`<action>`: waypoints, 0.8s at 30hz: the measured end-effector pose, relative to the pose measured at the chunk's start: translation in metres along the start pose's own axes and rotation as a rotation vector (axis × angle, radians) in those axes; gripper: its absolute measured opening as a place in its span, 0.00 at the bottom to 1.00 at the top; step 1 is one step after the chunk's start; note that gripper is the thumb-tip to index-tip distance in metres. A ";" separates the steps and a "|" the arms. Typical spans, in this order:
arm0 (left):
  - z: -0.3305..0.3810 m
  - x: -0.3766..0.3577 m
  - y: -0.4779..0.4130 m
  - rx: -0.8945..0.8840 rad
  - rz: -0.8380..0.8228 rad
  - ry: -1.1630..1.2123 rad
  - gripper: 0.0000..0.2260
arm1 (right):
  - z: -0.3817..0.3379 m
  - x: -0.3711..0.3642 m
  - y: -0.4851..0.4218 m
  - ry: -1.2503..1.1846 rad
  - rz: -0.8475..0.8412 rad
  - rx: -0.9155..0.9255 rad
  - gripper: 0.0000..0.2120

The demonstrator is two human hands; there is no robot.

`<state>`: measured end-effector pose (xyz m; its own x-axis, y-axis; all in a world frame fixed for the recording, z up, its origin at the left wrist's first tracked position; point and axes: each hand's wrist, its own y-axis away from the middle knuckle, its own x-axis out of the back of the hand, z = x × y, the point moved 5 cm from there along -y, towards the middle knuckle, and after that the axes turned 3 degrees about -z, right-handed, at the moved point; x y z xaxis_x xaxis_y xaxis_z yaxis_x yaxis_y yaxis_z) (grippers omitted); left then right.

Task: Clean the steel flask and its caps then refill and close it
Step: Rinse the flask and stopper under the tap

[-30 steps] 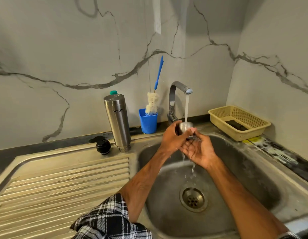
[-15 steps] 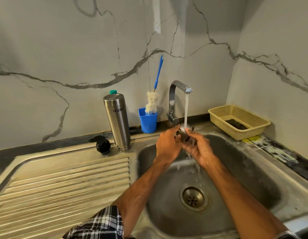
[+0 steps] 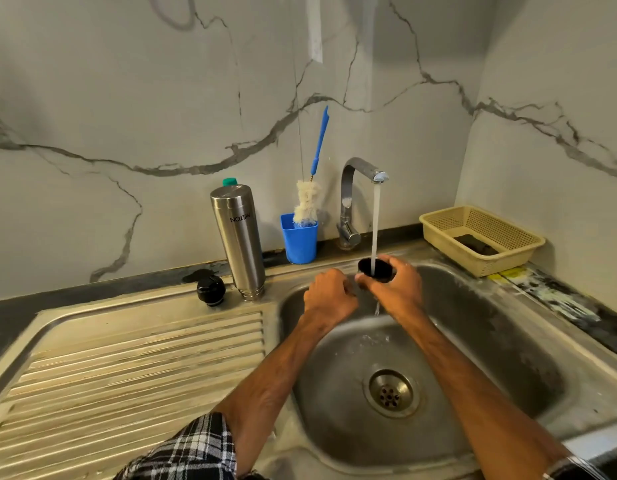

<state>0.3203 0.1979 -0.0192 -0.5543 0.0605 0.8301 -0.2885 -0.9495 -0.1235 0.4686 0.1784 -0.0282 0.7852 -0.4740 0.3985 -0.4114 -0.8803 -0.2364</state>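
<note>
Now, my right hand (image 3: 400, 292) grips the cap (image 3: 375, 268) mouth-up under the tap stream (image 3: 374, 223), by the back edge of the sink (image 3: 490, 323); left hand (image 3: 329, 294) curled beside it, grasp unclear. Best let it fill, swirl, tip out.

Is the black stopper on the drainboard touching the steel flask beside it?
Apart. The head view shows a strip of bare drainboard between the black stopper and the steel flask.
</note>
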 end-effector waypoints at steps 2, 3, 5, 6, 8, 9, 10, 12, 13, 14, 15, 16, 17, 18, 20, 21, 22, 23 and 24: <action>0.000 0.000 0.001 0.006 0.012 0.030 0.04 | -0.006 0.002 0.002 -0.016 0.018 0.055 0.28; 0.000 0.000 0.001 0.005 0.012 0.053 0.03 | -0.006 -0.001 0.001 -0.012 -0.014 0.071 0.26; 0.001 -0.002 0.002 -0.006 0.007 0.102 0.02 | 0.000 -0.005 0.002 -0.026 -0.085 0.018 0.22; 0.002 -0.003 0.002 -0.013 0.005 0.120 0.01 | 0.004 -0.005 0.003 -0.099 -0.099 -0.056 0.22; 0.002 -0.002 0.002 -0.034 0.012 0.155 0.03 | 0.011 -0.008 0.005 -0.424 -0.153 -0.271 0.20; 0.004 0.000 0.003 -0.050 0.017 0.171 0.05 | 0.014 -0.012 0.008 -0.602 -0.205 -0.390 0.18; 0.004 0.001 0.002 -0.064 0.022 0.177 0.08 | 0.013 -0.015 0.014 -0.742 -0.259 -0.503 0.16; 0.003 0.001 0.000 -0.075 0.023 0.161 0.14 | 0.013 -0.020 0.024 -0.947 -0.341 -0.700 0.15; 0.002 0.001 -0.002 -0.072 0.020 0.152 0.16 | 0.013 -0.022 0.028 -1.003 -0.362 -0.765 0.15; 0.001 0.002 -0.003 -0.063 0.018 0.145 0.18 | 0.013 -0.023 0.031 -1.034 -0.380 -0.807 0.15; 0.000 0.003 -0.004 -0.058 0.023 0.139 0.18 | 0.012 -0.024 0.033 -1.063 -0.388 -0.833 0.15; -0.001 0.005 -0.005 -0.054 0.034 0.140 0.19 | 0.012 -0.025 0.033 -1.080 -0.385 -0.850 0.16; -0.003 0.007 -0.006 -0.055 0.050 0.150 0.19 | 0.010 -0.025 0.033 -1.091 -0.384 -0.863 0.16; -0.005 0.009 -0.006 -0.053 0.064 0.163 0.19 | 0.009 -0.025 0.033 -1.090 -0.386 -0.864 0.16; -0.008 0.011 -0.006 -0.052 0.094 0.178 0.18 | 0.008 -0.024 0.031 -1.066 -0.397 -0.823 0.14; -0.010 0.011 -0.006 -0.052 0.109 0.181 0.17 | 0.008 -0.024 0.030 -1.013 -0.406 -0.774 0.14; -0.012 0.011 -0.006 -0.049 0.119 0.185 0.16 | 0.009 -0.024 0.028 -0.909 -0.413 -0.702 0.16; -0.013 0.011 -0.006 -0.046 0.121 0.186 0.16 | 0.011 -0.024 0.026 -0.759 -0.410 -0.614 0.18; -0.013 0.011 -0.006 -0.040 0.117 0.188 0.15 | 0.011 -0.023 0.025 -0.578 -0.388 -0.512 0.19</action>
<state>0.3053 0.2080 -0.0167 -0.7205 0.0107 0.6934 -0.2423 -0.9407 -0.2373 0.4459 0.1676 -0.0528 0.9683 -0.1749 -0.1781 -0.1142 -0.9449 0.3068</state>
